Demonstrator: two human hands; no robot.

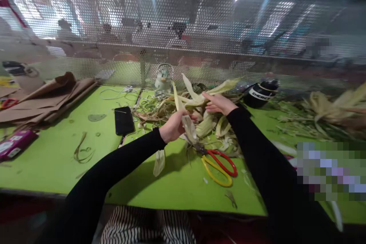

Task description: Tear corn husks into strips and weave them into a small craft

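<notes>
Left hand: the left hand (173,126) pinches a long, pale cream, papery husk strip (189,127) between thumb and fingers, ends sticking out at roughly 12 and 5 o'clock.
Right hand: the right hand (219,103) is at 2 o'clock from the left, fingers stretched out by the husks; can't tell if it's gripping any.
Husk risk: that strip looks thin, so a hard tug could split it, imo.
Scissors risk: the metal scissors with red and yellow loop handles (219,167) sit at 4 o'clock from the left hand, blades partly buried in the tangled cream-and-brown husk pile (207,126). A blind grab there could mean a nick.
Spill risk: the black container with white lettering (260,94), 2 o'clock from the right hand, could get bumped if that arm swings wide.
Count: two hands, one pair of scissors, one black container, one flat black phone (124,121); husks too tangled to count, sorry.
</notes>
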